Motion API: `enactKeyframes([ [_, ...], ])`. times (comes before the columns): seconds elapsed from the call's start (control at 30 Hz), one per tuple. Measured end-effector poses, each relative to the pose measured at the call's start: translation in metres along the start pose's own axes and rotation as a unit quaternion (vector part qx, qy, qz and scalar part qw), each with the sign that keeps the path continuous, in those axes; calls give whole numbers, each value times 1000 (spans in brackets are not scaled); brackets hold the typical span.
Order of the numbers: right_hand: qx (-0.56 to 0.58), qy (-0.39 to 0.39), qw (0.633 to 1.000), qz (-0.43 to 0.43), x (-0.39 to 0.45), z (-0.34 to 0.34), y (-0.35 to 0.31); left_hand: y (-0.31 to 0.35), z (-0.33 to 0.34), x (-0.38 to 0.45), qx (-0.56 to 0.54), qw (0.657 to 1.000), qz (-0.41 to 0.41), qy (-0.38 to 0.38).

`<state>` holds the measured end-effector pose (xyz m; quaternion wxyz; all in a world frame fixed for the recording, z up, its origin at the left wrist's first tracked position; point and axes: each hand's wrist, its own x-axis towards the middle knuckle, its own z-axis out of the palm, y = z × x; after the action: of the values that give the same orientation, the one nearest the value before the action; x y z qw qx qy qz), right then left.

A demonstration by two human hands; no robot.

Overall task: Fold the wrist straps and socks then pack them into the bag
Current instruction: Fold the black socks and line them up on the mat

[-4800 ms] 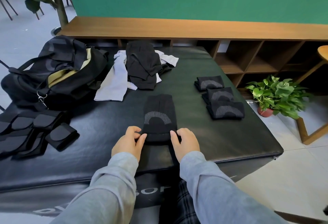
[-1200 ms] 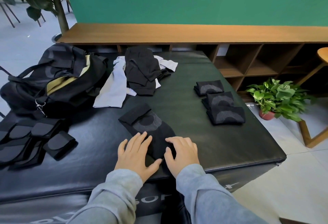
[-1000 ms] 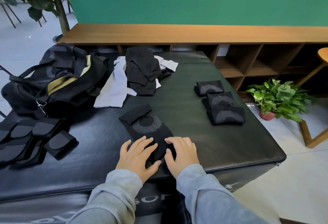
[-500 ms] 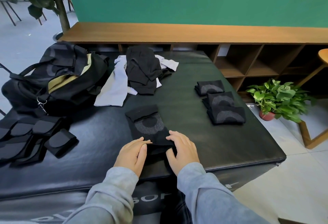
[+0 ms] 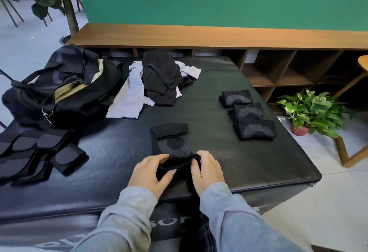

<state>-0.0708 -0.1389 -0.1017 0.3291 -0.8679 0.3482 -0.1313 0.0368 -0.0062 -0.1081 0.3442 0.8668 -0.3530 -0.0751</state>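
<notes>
A black sock with a grey patch [image 5: 172,142] lies on the black padded table [image 5: 249,162] in front of me, its far end folded over. My left hand [image 5: 149,172] and my right hand [image 5: 207,170] pinch its near end, which is lifted off the table. Three folded black socks [image 5: 253,115] sit in a row at the right. A heap of unfolded black and grey socks [image 5: 155,80] lies at the back. Black wrist straps [image 5: 39,156] lie at the left. The black bag [image 5: 59,90] stands open at the back left.
A wooden shelf unit [image 5: 278,68] runs behind the table below a green wall. A potted green plant [image 5: 312,110] stands on the floor at the right, beside a wooden stool leg [image 5: 346,152]. A tree trunk [image 5: 69,6] rises at the back left.
The sock was turned straight in front of me. Both hands went from pressing flat on it to pinching its near end and lifting that end.
</notes>
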Motion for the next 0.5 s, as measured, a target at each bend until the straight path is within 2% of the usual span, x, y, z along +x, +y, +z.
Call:
enactKeyframes([
  [0.3, -21, -7, 999, 50, 9, 1, -2, 2, 1, 6, -59, 992, -101, 46],
  [0.5, -60, -23, 996, 65, 21, -2, -7, 1, 2, 8, -73, 988, -122, 57],
])
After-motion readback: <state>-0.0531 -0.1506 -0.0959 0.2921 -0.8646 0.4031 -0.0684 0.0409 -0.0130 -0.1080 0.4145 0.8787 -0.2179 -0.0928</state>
